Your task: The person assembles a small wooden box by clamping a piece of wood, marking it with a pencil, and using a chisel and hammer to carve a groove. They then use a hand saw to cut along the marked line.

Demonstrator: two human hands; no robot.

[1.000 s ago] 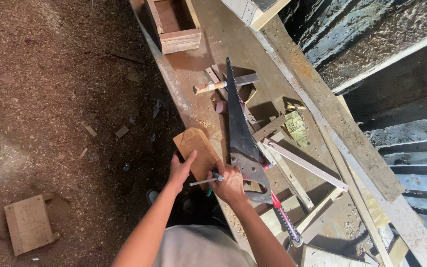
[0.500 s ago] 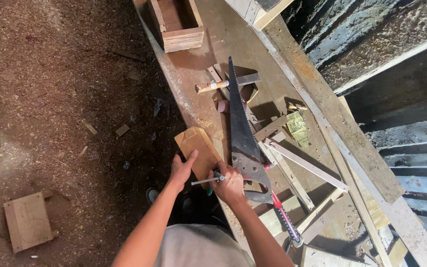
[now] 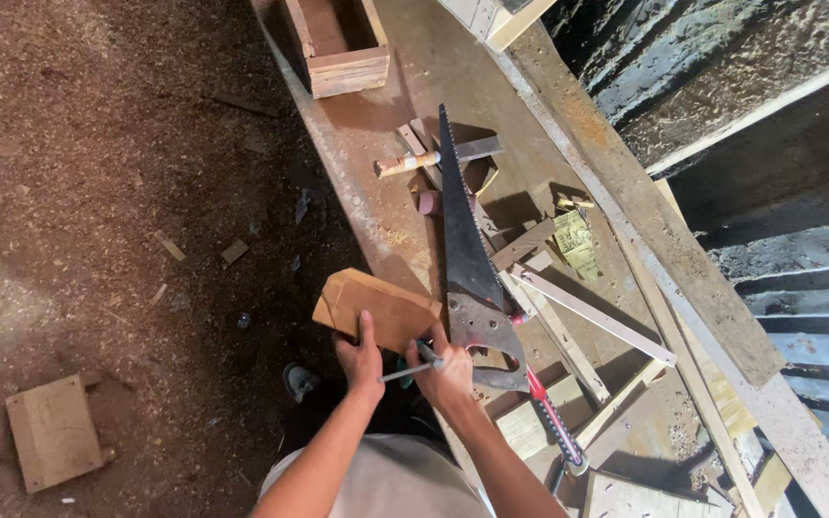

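My left hand (image 3: 361,357) presses on the near end of a flat brown wooden piece (image 3: 376,305) that juts over the left edge of the workbench (image 3: 434,58). Wrapped around a thin metal-shafted tool (image 3: 413,370), my right hand (image 3: 445,372) keeps it level, its tip pointing left toward my left hand. A hand saw (image 3: 467,254) lies on the bench just right of the wooden piece, teeth to the left, its dark handle beside my right hand.
An open wooden box (image 3: 336,40) sits at the bench's far end. A hammer (image 3: 434,155), wood offcuts, a white slat (image 3: 592,315) and a red-handled tool (image 3: 549,414) litter the bench. A square wood block (image 3: 52,432) lies on the sawdust floor at left.
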